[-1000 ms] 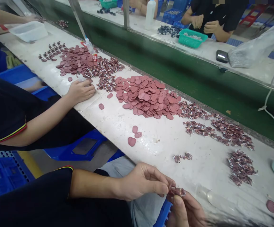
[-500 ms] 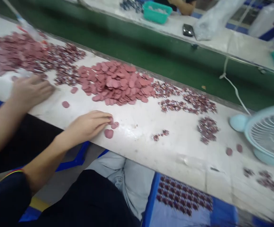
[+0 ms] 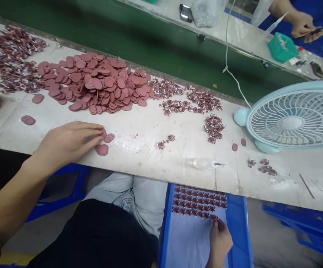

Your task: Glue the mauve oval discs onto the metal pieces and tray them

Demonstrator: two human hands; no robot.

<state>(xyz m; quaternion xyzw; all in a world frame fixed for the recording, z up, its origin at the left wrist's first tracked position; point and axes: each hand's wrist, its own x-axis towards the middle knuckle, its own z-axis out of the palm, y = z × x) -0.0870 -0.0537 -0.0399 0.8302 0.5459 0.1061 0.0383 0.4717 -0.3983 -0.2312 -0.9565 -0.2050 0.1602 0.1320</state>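
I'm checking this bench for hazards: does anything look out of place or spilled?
The clear bottle lies on its side, its thin dark tip exposed, an odd way to leave it. Shiny patches on the table could be glare or wetness; I can't tell.

On the surface (image 3: 262, 184) at right, a pale-blue fan (image 3: 290, 123) near a white cord (image 3: 236, 82); across the green strip (image 3: 150, 48), a dark device (image 3: 185, 13) just beside a plastic bag (image 3: 207, 14), then a green basket (image 3: 282, 54).
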